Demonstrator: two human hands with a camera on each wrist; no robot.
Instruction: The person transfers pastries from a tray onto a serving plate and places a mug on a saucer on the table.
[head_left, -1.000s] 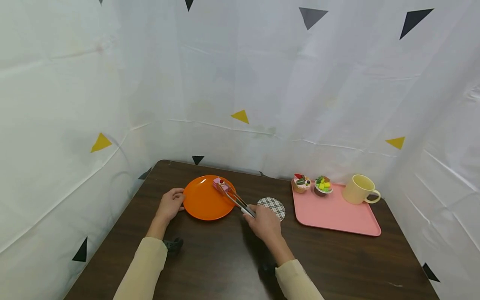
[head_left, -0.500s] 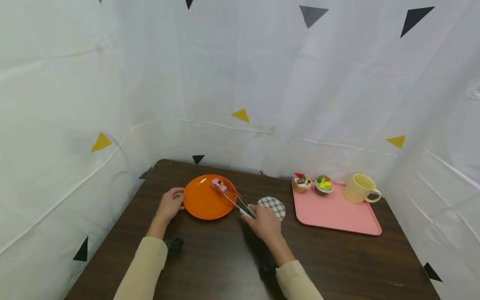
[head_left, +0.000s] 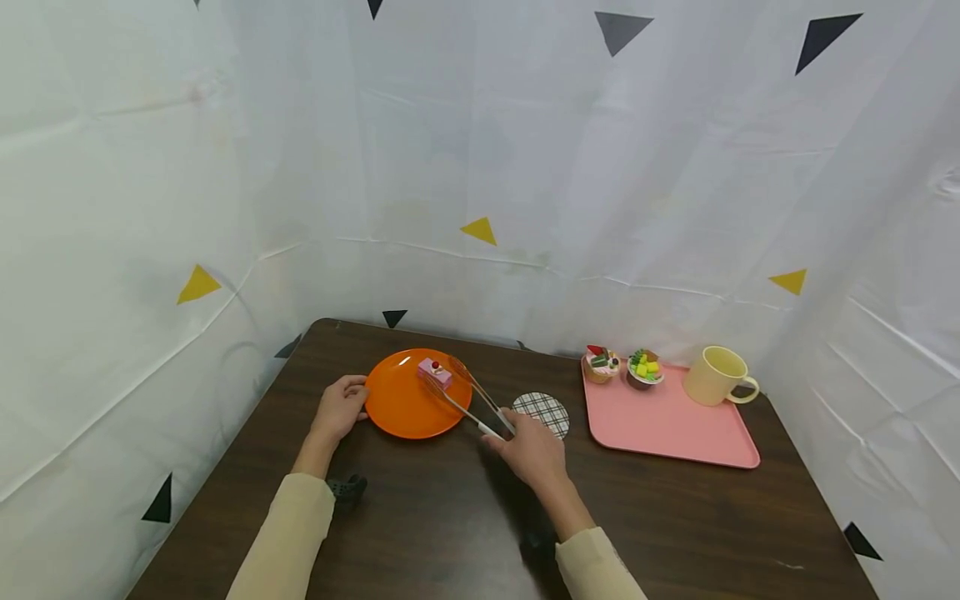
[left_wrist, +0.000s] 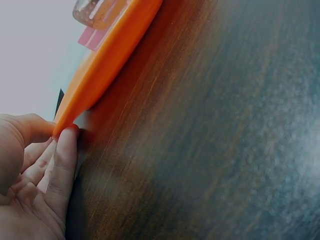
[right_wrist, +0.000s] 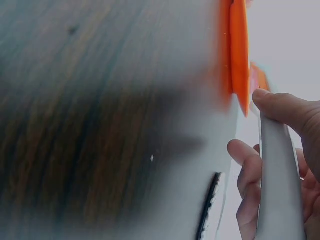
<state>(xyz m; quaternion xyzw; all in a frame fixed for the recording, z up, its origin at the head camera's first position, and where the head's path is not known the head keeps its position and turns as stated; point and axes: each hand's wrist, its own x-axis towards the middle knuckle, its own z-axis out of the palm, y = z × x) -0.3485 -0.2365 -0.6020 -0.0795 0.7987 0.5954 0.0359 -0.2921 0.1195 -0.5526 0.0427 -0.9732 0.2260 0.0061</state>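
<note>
An orange plate (head_left: 405,417) lies on the dark table, its left rim pinched between the thumb and fingers of my left hand (head_left: 341,408). The left wrist view shows this pinch on the rim (left_wrist: 67,117) closely. On the plate's upper right sits a small pink cake piece (head_left: 435,372) with a red berry on top. My right hand (head_left: 532,446) grips a pair of tongs (head_left: 490,430), whose arms stand spread with the tips near the cake piece, one on either side of its right end. Close up, the right wrist view has my thumb along the pale tong handle (right_wrist: 280,175).
A round checked coaster (head_left: 553,410) lies beyond my right hand. Farther right, a pink tray (head_left: 675,433) bears two toy cupcakes, one pink-topped (head_left: 602,365) and one yellow-topped (head_left: 643,369), plus a yellow mug (head_left: 707,379). White cloth walls (head_left: 420,167) enclose the table.
The tong arms have spread apart, letting go of the pink cake piece, which now rests slightly farther left on the plate. My left hand keeps its place on the rim.
</note>
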